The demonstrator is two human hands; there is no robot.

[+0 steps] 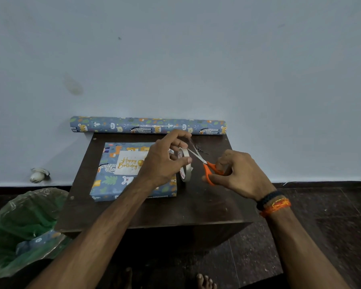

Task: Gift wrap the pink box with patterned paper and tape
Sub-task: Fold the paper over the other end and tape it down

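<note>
A box wrapped in blue animal-patterned paper (113,180) lies on the dark wooden table (206,203), with a "Happy Birthday" card on top. My left hand (165,159) holds a roll of clear tape (184,165) upright above the box's right edge, its raised fingers pinching a pulled-out strip. My right hand (238,174) grips orange-handled scissors (208,167), whose open blades point up-left at that strip.
A roll of the same patterned paper (148,125) lies along the table's far edge against the wall. A bin lined with a green plastic bag (23,228) holding paper scraps stands at the left. A small white object (39,175) sits on the floor by the wall.
</note>
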